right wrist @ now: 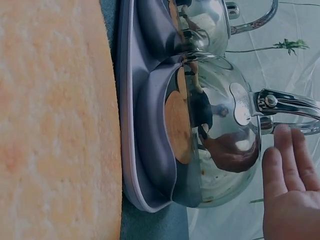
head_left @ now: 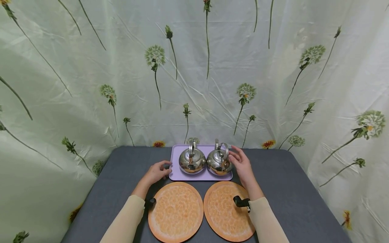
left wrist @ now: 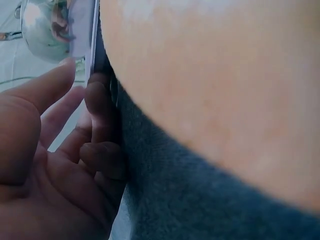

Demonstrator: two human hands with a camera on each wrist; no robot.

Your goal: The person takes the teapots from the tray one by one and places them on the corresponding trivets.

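Right hand [head_left: 242,165] hovers; nearest kettle [head_left: 218,166] just left of it

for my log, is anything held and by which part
Possibly the rectangular lilac tray, by the left edge where the left hand is, but I cannot tell. The right hand holds nothing.

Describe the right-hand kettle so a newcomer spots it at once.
On the dark table, beyond two round orange mats, lies a lilac tray. Two shiny metal kettles stand on it. Yours is the right-hand kettle, the only one with the right hand beside it.
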